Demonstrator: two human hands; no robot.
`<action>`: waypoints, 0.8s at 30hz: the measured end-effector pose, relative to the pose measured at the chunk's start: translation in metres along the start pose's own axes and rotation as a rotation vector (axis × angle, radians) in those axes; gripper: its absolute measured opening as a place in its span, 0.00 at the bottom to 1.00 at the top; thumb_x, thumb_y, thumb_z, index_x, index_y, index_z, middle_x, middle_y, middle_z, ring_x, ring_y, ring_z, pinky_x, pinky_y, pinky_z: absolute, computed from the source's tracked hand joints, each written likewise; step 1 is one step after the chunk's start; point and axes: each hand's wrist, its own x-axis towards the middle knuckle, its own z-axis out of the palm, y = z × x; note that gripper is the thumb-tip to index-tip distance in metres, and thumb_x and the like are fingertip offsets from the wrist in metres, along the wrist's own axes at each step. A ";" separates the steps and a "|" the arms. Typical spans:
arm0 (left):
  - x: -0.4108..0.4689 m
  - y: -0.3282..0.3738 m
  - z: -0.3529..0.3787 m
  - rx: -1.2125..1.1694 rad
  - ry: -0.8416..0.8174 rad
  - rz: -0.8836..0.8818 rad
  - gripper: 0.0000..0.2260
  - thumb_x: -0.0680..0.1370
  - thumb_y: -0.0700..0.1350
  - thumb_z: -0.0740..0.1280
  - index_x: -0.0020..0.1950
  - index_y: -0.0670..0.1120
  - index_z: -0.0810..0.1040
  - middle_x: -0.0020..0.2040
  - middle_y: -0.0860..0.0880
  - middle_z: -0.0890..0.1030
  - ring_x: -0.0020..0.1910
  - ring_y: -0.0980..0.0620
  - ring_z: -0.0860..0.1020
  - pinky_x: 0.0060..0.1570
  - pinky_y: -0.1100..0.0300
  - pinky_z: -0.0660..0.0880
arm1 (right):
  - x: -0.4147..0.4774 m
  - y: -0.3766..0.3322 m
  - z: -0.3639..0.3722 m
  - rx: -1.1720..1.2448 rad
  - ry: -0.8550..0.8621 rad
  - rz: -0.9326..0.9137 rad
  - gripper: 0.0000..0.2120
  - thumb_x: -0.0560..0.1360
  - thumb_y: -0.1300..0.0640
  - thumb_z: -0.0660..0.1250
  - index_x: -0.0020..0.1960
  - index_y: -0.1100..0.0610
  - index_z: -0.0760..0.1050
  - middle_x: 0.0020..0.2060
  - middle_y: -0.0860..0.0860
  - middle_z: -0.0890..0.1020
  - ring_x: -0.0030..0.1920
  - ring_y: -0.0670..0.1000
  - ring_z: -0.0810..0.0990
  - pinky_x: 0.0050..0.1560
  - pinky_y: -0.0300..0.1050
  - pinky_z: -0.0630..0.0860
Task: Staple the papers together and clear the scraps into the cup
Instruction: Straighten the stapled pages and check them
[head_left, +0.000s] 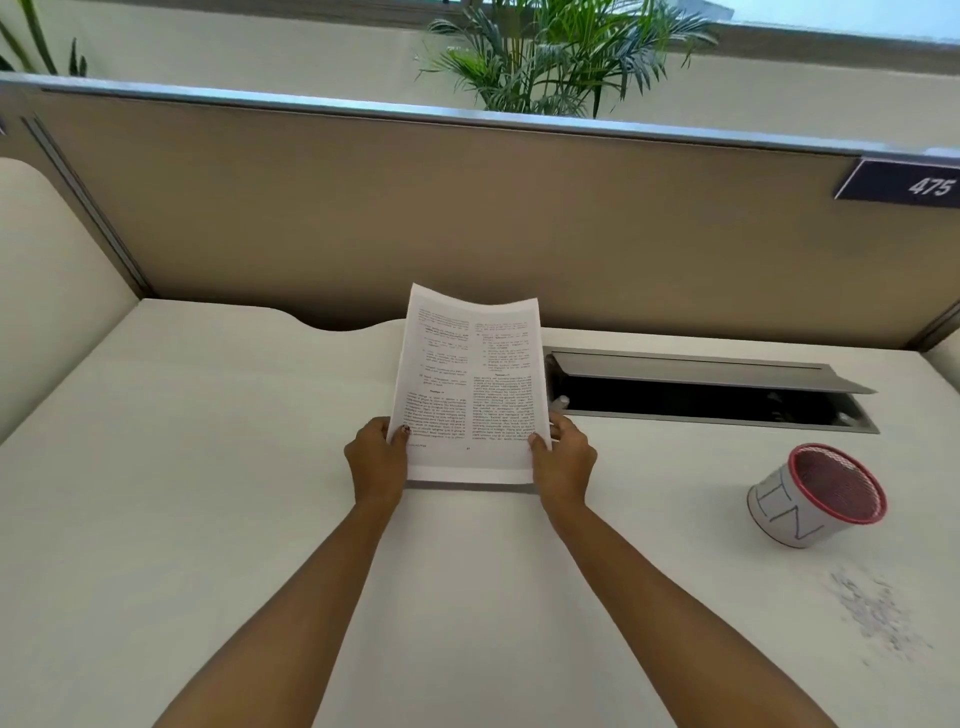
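A stack of printed papers stands nearly upright at the middle of the white desk, its bottom edge resting on the desk. My left hand grips the lower left edge, thumb on the front. My right hand grips the lower right edge the same way. A red mesh cup wrapped in white paper marked "IN" stands at the right. A patch of small grey paper scraps lies on the desk in front of the cup. No stapler is in view.
A cable tray with its grey lid raised is set into the desk behind the papers to the right. A beige partition closes off the back, with plants beyond it and a "475" sign at the right.
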 end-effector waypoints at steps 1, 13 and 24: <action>0.003 -0.002 0.003 0.009 -0.006 -0.006 0.10 0.80 0.39 0.65 0.57 0.35 0.78 0.55 0.39 0.82 0.52 0.41 0.79 0.51 0.61 0.71 | 0.003 0.003 0.003 -0.016 -0.004 -0.001 0.17 0.74 0.66 0.68 0.63 0.61 0.75 0.56 0.56 0.81 0.56 0.55 0.80 0.55 0.38 0.73; 0.011 -0.013 0.002 0.080 -0.022 0.006 0.13 0.78 0.41 0.67 0.60 0.36 0.75 0.55 0.39 0.80 0.54 0.41 0.78 0.50 0.60 0.70 | 0.014 0.011 0.008 -0.293 -0.059 0.042 0.14 0.75 0.60 0.66 0.58 0.66 0.75 0.56 0.60 0.78 0.56 0.58 0.76 0.52 0.44 0.74; -0.027 -0.071 0.002 0.632 -0.101 0.504 0.28 0.78 0.57 0.54 0.73 0.44 0.68 0.73 0.45 0.70 0.72 0.43 0.68 0.71 0.44 0.62 | -0.040 0.064 0.008 -0.703 -0.101 -0.516 0.26 0.80 0.49 0.48 0.71 0.62 0.66 0.71 0.59 0.68 0.72 0.57 0.65 0.74 0.45 0.50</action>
